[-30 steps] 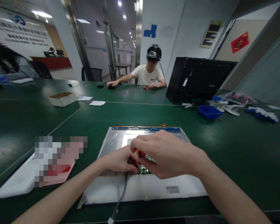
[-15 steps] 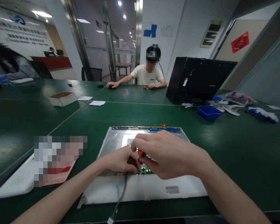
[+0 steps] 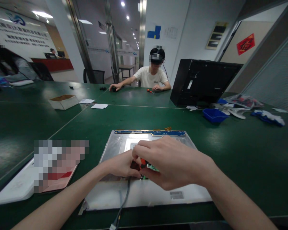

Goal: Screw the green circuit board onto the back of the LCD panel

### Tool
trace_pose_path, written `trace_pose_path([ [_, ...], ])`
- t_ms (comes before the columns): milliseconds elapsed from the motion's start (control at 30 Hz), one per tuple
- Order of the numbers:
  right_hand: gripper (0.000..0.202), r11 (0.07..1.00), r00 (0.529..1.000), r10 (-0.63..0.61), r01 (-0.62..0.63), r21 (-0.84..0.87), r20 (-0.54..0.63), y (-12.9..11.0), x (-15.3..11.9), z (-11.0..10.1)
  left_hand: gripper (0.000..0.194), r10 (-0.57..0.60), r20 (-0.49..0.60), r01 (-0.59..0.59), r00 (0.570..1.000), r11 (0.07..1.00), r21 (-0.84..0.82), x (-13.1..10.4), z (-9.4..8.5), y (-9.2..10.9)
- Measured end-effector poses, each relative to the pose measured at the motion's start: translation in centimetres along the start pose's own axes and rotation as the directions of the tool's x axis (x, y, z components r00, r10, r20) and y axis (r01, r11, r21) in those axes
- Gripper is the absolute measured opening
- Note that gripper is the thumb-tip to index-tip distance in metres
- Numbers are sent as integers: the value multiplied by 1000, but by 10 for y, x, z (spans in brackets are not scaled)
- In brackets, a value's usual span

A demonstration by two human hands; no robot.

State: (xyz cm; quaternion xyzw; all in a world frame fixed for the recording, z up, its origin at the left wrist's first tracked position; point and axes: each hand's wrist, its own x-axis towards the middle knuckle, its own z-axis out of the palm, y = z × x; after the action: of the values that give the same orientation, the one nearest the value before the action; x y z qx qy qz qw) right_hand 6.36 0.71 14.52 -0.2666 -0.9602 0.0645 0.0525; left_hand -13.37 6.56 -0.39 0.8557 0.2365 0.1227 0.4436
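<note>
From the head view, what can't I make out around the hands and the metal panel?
- Orange tool's tip: head view, hidden among the fingers.
- Much of the circuit board: head view, behind the right hand.
- Cable's upper end: head view, hidden by the left hand; its plug runs into the bottom edge.
- Pink object's top: head view, blurred by pixel blocks.

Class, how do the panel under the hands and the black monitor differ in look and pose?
The panel lies flat; the monitor stands up. The panel is silver and white, the monitor black. The left hand and right hand partly cover the panel, not the monitor. Both are on the table.
</note>
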Motion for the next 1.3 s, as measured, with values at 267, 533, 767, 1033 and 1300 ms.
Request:
trace_pose_path([
  [267, 5, 999, 999, -40, 41, -16, 18, 0, 0, 1, 13, -62, -7, 61, 998, 998, -27, -1, 0, 6],
  [533, 7, 999, 1000, 28, -28, -16, 14, 1, 1, -2, 10, -4, 31, 3, 1000, 999, 36, 0, -2, 0],
  [767, 9, 1000, 1000, -1, 1, -22, 12, 1, -3, -2, 10, -44, 13, 44, 999, 998, -38, -1, 2, 6],
  [1033, 11, 994, 995, 98, -98, -58, 9, -2, 0, -2, 13, -17, 46, 19, 999, 999, -37, 1, 0, 1],
  [1300, 7, 999, 999, 47, -46, -28, 15, 2, -5, -2, 13, -61, 52, 64, 997, 997, -46, 0, 1, 1],
])
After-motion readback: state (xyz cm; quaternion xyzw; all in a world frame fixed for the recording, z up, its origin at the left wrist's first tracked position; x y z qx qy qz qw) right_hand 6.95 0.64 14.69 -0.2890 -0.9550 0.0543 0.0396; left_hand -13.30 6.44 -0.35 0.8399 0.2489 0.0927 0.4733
